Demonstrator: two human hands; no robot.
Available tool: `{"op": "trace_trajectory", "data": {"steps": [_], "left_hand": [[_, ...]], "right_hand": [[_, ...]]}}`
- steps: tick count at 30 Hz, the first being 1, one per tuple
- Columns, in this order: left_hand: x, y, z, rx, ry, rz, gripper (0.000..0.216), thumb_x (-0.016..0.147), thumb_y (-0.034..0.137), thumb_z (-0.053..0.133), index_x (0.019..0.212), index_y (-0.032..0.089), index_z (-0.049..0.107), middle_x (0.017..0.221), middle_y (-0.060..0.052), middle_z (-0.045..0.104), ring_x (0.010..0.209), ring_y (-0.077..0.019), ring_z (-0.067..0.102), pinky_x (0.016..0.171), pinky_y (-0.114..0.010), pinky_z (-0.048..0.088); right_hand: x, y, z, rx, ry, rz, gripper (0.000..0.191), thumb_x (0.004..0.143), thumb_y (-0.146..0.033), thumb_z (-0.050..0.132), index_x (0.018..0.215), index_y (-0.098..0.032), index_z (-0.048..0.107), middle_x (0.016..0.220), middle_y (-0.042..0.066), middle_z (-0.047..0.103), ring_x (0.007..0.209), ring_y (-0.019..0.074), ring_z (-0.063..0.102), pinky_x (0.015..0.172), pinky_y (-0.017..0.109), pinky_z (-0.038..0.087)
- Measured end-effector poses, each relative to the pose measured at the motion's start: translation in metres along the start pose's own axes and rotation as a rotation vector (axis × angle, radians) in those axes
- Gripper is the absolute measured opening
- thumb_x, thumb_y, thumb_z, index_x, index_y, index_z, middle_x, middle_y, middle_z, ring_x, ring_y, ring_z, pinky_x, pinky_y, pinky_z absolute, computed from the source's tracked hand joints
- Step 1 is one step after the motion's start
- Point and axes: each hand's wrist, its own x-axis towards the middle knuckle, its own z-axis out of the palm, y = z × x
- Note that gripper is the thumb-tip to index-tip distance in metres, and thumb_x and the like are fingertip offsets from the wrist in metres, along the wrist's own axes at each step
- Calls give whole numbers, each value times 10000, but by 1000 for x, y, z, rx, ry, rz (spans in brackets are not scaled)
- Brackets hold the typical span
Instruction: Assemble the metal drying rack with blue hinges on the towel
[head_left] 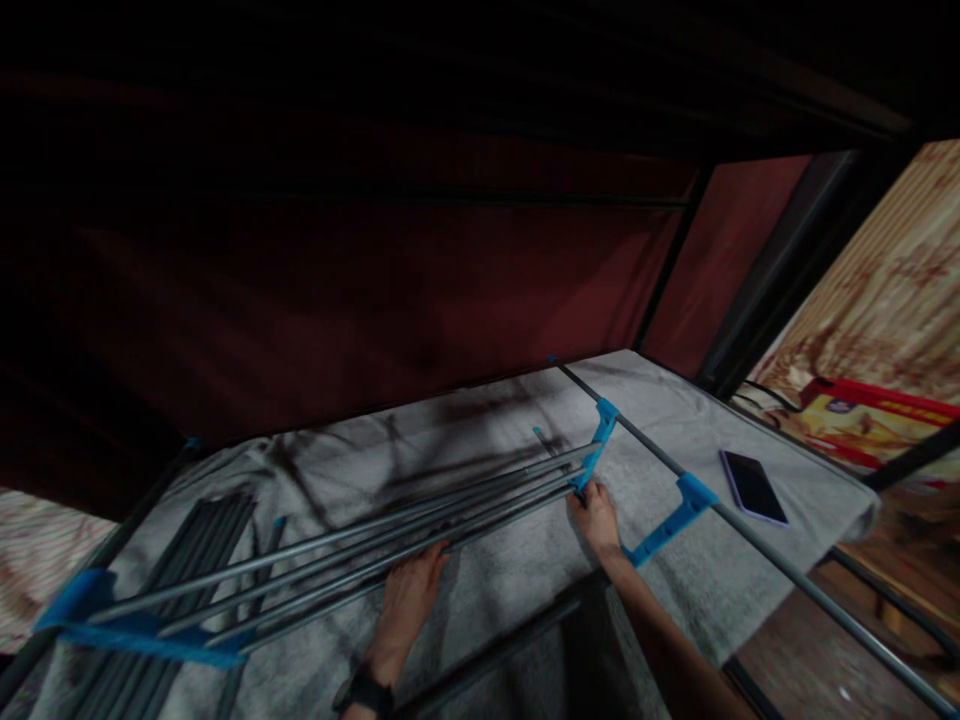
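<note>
Several parallel metal tubes run across the cloth between a blue plastic bracket at the left and another blue bracket at the right. My left hand, with a dark watch on its wrist, has its fingers closed on the nearest tube around mid-length. At the tubes' right end, my right hand grips the lower end of the right bracket; its fingertips are partly hidden there. That bracket sits on a long metal pole, which also carries a third blue bracket with no tubes in it.
More grey tubes lie in a bundle at the left, partly under the left bracket. A phone rests on the grey cloth at the right. Behind stands a dark red panel. A red and yellow box is beyond the right edge.
</note>
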Motion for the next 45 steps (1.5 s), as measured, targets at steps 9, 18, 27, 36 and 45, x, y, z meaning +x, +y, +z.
{"op": "trace_trajectory", "data": {"steps": [9, 18, 27, 36, 45], "left_hand": [[-4, -5, 3, -37, 36, -11, 362, 1031, 319, 493, 1229, 283, 793, 1229, -120, 855, 1176, -328, 804, 1055, -435, 574], [-6, -6, 1, -74, 47, -1, 356, 1026, 328, 511, 1216, 285, 810, 1234, -116, 856, 1173, -331, 810, 1077, -449, 579], [-4, -6, -1, -124, 12, 0, 365, 1004, 337, 530, 1208, 303, 831, 1289, -97, 841, 1237, -339, 791, 1141, -459, 554], [-4, -11, -3, -137, -29, 60, 393, 1021, 285, 506, 1262, 296, 816, 1320, -101, 826, 1255, -316, 788, 1164, -456, 548], [1, -15, -6, 31, -80, 141, 420, 1077, 206, 478, 1358, 275, 782, 1352, -98, 815, 1285, -276, 774, 1175, -425, 557]], "right_hand": [[1, -3, 0, 30, -2, -52, 293, 920, -243, 506, 1118, -191, 716, 1047, 135, 693, 1001, 318, 682, 954, 467, 590], [1, -8, -3, 48, 22, -79, 314, 884, -202, 510, 1104, -205, 733, 1007, 130, 699, 1019, 330, 670, 986, 488, 585], [1, -7, -2, 80, 43, -100, 317, 869, -205, 500, 1068, -231, 747, 934, 98, 687, 938, 307, 664, 949, 461, 595], [1, -7, 2, 115, 42, -80, 274, 866, -207, 504, 1028, -218, 725, 970, 112, 681, 966, 305, 662, 968, 466, 584], [2, -6, 4, 218, 67, -64, 245, 838, -225, 527, 996, -245, 714, 907, 76, 657, 919, 295, 641, 946, 468, 585]]}}
